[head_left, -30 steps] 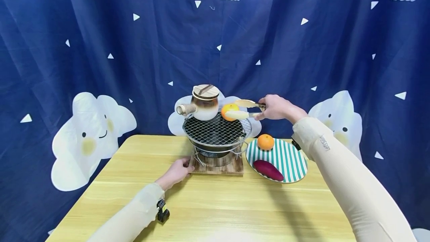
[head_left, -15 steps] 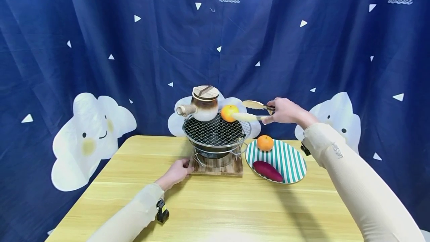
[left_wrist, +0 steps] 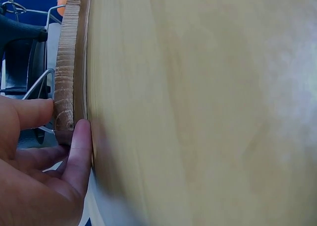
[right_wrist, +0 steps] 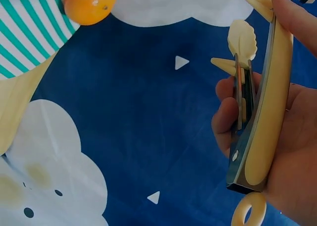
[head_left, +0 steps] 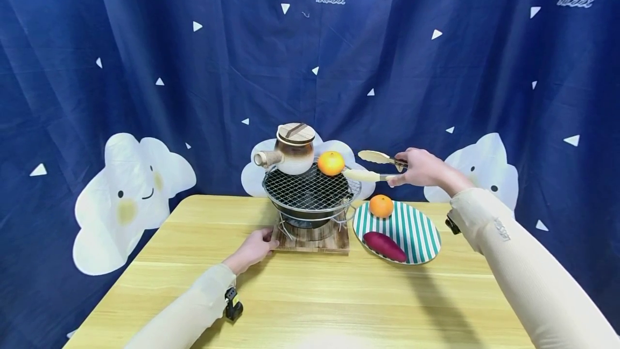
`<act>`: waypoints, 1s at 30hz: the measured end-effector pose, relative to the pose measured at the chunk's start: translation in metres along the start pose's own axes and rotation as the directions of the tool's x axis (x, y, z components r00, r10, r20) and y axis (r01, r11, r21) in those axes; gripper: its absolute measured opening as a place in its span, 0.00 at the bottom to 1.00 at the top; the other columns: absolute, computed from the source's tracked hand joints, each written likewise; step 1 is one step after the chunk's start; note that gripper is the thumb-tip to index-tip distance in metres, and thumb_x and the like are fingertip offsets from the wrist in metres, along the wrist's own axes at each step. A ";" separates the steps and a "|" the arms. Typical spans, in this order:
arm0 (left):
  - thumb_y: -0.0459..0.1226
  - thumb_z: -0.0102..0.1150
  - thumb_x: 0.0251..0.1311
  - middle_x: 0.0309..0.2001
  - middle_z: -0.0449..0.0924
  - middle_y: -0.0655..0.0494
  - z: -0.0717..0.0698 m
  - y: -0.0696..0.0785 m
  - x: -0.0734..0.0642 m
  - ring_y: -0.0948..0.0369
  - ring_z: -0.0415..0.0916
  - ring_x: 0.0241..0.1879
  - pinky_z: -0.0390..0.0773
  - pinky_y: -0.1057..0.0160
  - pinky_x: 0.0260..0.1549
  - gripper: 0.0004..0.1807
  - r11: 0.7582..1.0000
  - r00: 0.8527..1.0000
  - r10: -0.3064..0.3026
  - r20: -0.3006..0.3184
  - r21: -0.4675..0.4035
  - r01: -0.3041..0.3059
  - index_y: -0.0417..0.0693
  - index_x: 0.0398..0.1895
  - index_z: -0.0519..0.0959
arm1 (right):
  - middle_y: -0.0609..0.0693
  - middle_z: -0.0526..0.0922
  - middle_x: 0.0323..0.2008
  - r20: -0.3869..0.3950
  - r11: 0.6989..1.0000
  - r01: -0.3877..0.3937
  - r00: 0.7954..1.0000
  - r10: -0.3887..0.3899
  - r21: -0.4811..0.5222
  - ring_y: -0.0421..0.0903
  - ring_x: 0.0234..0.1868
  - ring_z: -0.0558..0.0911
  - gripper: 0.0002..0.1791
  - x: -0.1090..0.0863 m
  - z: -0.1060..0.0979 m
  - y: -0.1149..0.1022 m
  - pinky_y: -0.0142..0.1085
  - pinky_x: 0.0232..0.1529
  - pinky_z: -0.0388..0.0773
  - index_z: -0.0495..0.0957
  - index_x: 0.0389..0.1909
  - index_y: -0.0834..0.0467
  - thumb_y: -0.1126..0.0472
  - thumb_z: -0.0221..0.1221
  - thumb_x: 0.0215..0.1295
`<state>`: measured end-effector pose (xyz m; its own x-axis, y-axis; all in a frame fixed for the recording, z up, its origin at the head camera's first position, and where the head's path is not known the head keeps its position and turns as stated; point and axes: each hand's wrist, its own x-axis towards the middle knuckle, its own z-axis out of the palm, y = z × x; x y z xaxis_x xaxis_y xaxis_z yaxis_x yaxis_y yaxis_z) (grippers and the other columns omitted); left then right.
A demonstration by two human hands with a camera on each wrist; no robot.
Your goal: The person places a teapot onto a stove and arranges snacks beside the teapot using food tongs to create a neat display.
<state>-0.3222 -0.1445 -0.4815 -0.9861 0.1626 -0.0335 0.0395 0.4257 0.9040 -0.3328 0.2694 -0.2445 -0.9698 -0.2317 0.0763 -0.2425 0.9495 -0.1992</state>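
My left hand (head_left: 255, 249) pinches the near left corner of the wooden board (head_left: 315, 244) under the tabletop grill (head_left: 310, 187); in the left wrist view, the thumb lies on the top of the board (left_wrist: 67, 77) and a finger at its side. Over the right side of the grill, my right hand (head_left: 423, 168) holds a pair of tongs (head_left: 366, 175), whose cream tips are spread apart with nothing between them. Just left of the tips, an orange mandarin (head_left: 331, 163) sits on the wire rack, beside a clay pot (head_left: 295, 149) with a wooden lid. The right wrist view shows the fingers wrapped around the tongs (right_wrist: 270, 112).
A green-and-white striped oval plate (head_left: 421, 230) stands right of the grill, bearing another mandarin (head_left: 381, 206) and a purple sweet potato (head_left: 385, 246). The wooden table (head_left: 290, 300) extends toward me. A blue curtain (head_left: 218, 69) hangs close behind.
My right hand has drawn the tongs to the right and slightly down, away from the mandarin, which stays on the rack. The left hand keeps its place on the board.
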 end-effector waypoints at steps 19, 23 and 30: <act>0.30 0.56 0.66 0.52 0.81 0.41 0.000 0.002 -0.002 0.56 0.82 0.41 0.84 0.57 0.43 0.27 1.000 1.000 0.005 -0.001 -0.003 -0.005 0.30 0.67 0.69 | 0.73 0.73 0.61 -0.005 0.999 0.020 1.000 -0.020 0.051 0.67 0.58 0.75 0.51 -0.024 0.014 0.027 0.63 0.62 0.72 0.66 0.67 0.75 0.40 0.70 0.58; 0.30 0.57 0.66 0.51 0.81 0.41 0.000 0.002 -0.002 0.56 0.82 0.41 0.84 0.57 0.43 0.27 1.000 1.000 0.010 -0.002 -0.013 -0.010 0.30 0.67 0.69 | 0.74 0.72 0.61 -0.003 0.997 0.012 1.000 -0.011 0.080 0.66 0.58 0.75 0.50 -0.026 0.016 0.033 0.63 0.62 0.71 0.65 0.68 0.75 0.41 0.69 0.59; 0.30 0.56 0.66 0.51 0.81 0.40 0.000 0.001 0.000 0.55 0.81 0.42 0.84 0.57 0.43 0.27 1.000 1.000 0.013 -0.002 -0.012 -0.013 0.29 0.67 0.68 | 0.75 0.69 0.63 0.015 0.992 -0.008 1.000 0.006 0.122 0.68 0.60 0.74 0.52 -0.032 0.023 0.046 0.64 0.63 0.70 0.64 0.69 0.75 0.39 0.69 0.59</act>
<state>-0.3218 -0.1442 -0.4802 -0.9859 0.1662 -0.0210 0.0503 0.4130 0.9093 -0.3138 0.3159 -0.2788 -0.9715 -0.2293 0.0608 -0.2366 0.9182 -0.3177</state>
